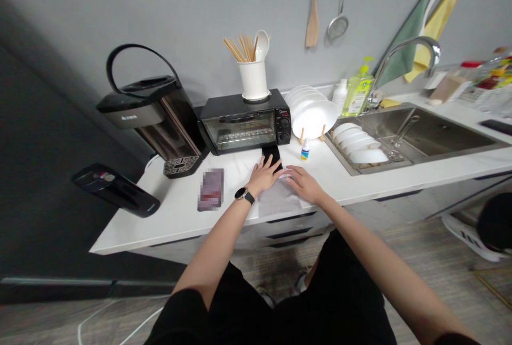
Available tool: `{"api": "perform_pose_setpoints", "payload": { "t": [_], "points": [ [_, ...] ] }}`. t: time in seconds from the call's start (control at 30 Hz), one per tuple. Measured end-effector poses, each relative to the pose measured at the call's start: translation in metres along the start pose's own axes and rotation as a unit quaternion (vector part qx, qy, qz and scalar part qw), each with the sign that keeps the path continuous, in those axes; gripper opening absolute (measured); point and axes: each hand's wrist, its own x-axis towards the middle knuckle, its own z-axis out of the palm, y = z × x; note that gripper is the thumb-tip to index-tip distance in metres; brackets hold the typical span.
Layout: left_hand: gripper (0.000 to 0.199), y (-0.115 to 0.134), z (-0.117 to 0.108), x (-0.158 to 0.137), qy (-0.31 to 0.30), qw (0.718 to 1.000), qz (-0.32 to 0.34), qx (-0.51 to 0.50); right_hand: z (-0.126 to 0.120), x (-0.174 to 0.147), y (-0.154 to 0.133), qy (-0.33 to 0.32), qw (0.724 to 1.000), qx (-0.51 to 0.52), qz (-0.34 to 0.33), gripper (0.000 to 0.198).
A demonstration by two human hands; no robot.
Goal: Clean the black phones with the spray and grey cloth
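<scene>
- Black flat slab [272,151]: near part hidden beneath the left hand [264,173]; what it is, hard to say.
- Pale grey sheet [278,201]: partly covered by both hands; its material, cloth or film, cannot be made out.
- Purple-grey item [212,187], left of the hands: blurred into coarse blocks, so no detail or lettering comes through.
- Small bottle [305,150]: label print too small to read.
- Wooden spatula [314,19] on the wall: handle cut off at the top of view.
- Slab's look: dark, narrow, smooth. It lies flat on the surface [236,166], far end close to the front of the toaster oven [246,126], near end pointing toward the surface's front edge.
- Sheet's look: thin, slightly see-through, pale against white. It spreads from the slab's near end to about the surface's front edge.
- Bottle's look: white, upright, with a blue and yellow label; stands right of the slab, in front of the plates [314,113].
- Left hand: palm down, fingers spread apart over the slab, touching it, gripping nothing; a dark watch [241,193] on the wrist.
- Right hand [306,184]: over the sheet's right side, fingers loosely bent and slightly apart, tips near the left hand's. Whether it touches the sheet, cannot tell.
</scene>
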Motion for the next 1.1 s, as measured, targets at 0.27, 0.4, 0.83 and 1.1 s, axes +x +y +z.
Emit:
{"api": "perform_pose_setpoints", "payload": {
  "t": [0.27,0.4,0.83,1.1],
  "points": [
    [0.049,-0.045,-0.005,-0.01,0.05,0.993,0.054,-0.097,-0.001,-0.001,-0.002,0.003,1.0,-0.018,0.005,0.05],
    [0.04,-0.068,-0.012,-0.022,0.092,0.977,0.087,-0.17,0.0,-0.002,-0.004,0.004,1.0,-0.022,0.016,0.049],
    [0.062,-0.075,-0.014,-0.02,0.143,0.989,-0.022,-0.034,0.001,0.01,0.003,0.063,0.982,0.158,0.077,0.054],
    [0.073,-0.068,-0.019,0.018,0.156,0.986,0.065,-0.016,0.033,0.092,0.042,0.129,0.936,0.273,0.181,0.085]
  ]
}}
